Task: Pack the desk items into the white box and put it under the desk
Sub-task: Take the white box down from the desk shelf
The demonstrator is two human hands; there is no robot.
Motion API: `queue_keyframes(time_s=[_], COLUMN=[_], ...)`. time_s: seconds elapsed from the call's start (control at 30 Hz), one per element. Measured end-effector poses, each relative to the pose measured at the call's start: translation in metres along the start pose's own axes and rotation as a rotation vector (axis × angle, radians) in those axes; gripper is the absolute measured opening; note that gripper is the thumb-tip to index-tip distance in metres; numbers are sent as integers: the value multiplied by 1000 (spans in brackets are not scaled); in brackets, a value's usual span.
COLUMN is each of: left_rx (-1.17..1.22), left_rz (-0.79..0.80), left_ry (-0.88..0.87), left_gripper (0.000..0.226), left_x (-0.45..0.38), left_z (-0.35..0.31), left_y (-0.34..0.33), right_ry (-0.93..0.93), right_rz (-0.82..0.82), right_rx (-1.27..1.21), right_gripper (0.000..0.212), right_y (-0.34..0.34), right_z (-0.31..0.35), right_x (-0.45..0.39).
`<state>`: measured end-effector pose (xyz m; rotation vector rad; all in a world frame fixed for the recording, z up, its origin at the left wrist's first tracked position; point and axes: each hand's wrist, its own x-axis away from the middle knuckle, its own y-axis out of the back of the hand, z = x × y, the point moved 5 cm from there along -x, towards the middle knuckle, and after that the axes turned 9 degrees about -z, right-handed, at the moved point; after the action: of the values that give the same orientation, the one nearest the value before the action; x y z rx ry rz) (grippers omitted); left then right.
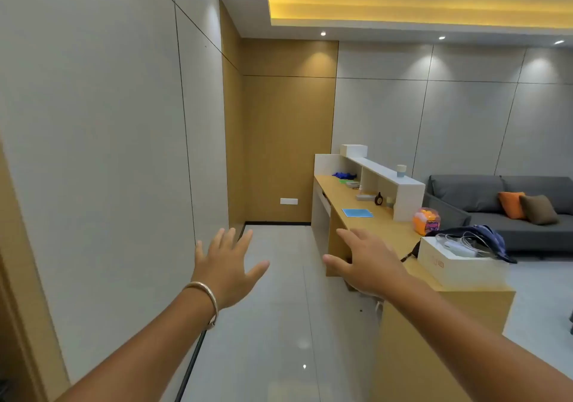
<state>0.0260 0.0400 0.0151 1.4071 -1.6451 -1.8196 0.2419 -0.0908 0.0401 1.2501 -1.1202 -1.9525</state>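
Two hands: both held out in the air, nothing grasped
Left hand (228,265): fingers spread, grip released, bangle (203,296) on wrist
Right hand (367,262): grip released, over desk (393,234) edge
White box (459,263): open on desk's near end, white cables (462,243) inside
Blue pad (357,212): mid-desk

Wood-look desk (366,215); glossy floor (279,308); seemingly cardboard box (459,270).
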Motion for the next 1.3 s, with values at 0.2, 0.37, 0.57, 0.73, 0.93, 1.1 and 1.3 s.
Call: queue_keyframes(time_s=[0.2,0.37,0.57,0.73,0.93,1.1,1.3], left_rx=[-9,3,3,1,4,-6,-23], left_rz=[-12,-15,-27,7,20,6,-14], left_ry=[-48,-56,-94,-108,-118,-103,-87], left_gripper=[76,76,76,76,76,76,75], left_x=[-74,-158,-261,-332,-416,-505,-621], left_z=[11,44,79,95,102,103,93], left_y=[-45,-79,-110,-147,-197,-239,-280], right_ry=[-9,-25,-36,-59,-66,-31,-11], right_rz=[38,19,7,1,17,-3,-20], right_rx=[15,22,22,28,9,-18,-28], right_gripper=[77,77,76,77,75,75,76], right_y=[-50,-97,-146,-182,-234,-272,-306], right_z=[0,9,22,16,0,-28,-74], right_x=[-73,-154,-254,-321,-403,-491,-614])
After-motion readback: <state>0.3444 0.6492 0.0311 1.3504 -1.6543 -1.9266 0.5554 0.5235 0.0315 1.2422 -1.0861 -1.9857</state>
